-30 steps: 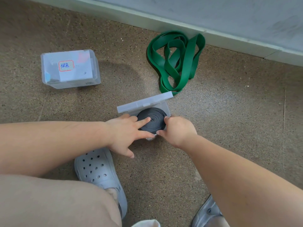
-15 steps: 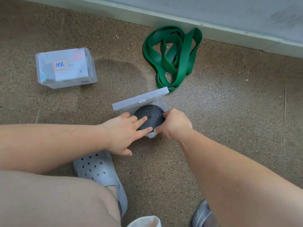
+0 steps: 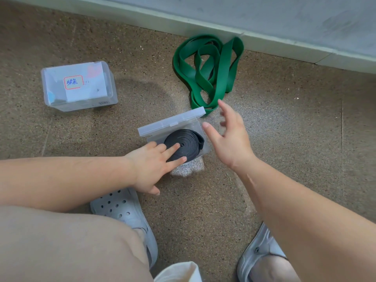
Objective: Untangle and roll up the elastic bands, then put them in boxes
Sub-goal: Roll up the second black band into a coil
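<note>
Two clear plastic boxes sit on the speckled brown floor in the single head view. At the centre of the frame, the open box holds the black band, rolled into a flat coil that fills most of it, with its outer end loose at the 3 o'clock edge. The hinged lid stands up along the box's 12 o'clock side.

The left hand comes in from 8 o'clock, and two of its straight fingers press down on the coil, one near its middle and one on its 6 o'clock rim. The right hand hovers at 3 o'clock of the box, just beside it, its fingers spread and loose (gripping nothing).

The green band lies in a tangled heap at 1 o'clock of the open box, near the wall's base. Its nearest loop reaches just behind the lid.

The second box rests closed at 10 o'clock, well apart, with a handwritten label showing through. Grey shoes show at 6 o'clock.
</note>
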### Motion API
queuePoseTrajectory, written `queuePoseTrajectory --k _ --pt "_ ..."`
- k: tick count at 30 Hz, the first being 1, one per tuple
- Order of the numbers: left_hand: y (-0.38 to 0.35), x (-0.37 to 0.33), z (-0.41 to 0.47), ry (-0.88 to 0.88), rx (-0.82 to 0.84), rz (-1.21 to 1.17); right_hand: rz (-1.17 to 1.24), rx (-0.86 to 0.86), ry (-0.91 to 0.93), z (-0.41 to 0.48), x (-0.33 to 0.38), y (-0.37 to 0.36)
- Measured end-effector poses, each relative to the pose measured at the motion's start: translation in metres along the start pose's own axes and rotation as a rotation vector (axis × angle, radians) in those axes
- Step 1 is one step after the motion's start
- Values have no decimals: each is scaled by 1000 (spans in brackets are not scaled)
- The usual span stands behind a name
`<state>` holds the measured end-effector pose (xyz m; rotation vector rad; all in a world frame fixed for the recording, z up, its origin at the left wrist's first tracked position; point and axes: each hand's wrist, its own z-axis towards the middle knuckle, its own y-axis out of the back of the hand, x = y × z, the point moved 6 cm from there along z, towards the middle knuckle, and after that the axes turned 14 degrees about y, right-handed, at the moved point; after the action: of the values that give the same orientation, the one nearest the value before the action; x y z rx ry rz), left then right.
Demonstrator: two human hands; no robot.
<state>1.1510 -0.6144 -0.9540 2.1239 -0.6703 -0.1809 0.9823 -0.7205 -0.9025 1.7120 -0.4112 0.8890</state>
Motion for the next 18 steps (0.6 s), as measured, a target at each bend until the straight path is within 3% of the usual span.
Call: queuePoseTrajectory --k 3,7,14,16,18 --pt "4 3 -6 10 4 -8 36 147 106 12 21 -4" --pt "8 8 -19 31 -12 -116 41 115 2 16 22 -8" --pt "38 -6 -65 -365 -574 -141 136 70 -119 -14 -3 -22" --pt "56 -4 -74 -375 -689 -208 166 62 -162 -19 -9 -24" --pt "71 8 -72 -272 -773 -303 180 56 -196 -25 -15 -26"
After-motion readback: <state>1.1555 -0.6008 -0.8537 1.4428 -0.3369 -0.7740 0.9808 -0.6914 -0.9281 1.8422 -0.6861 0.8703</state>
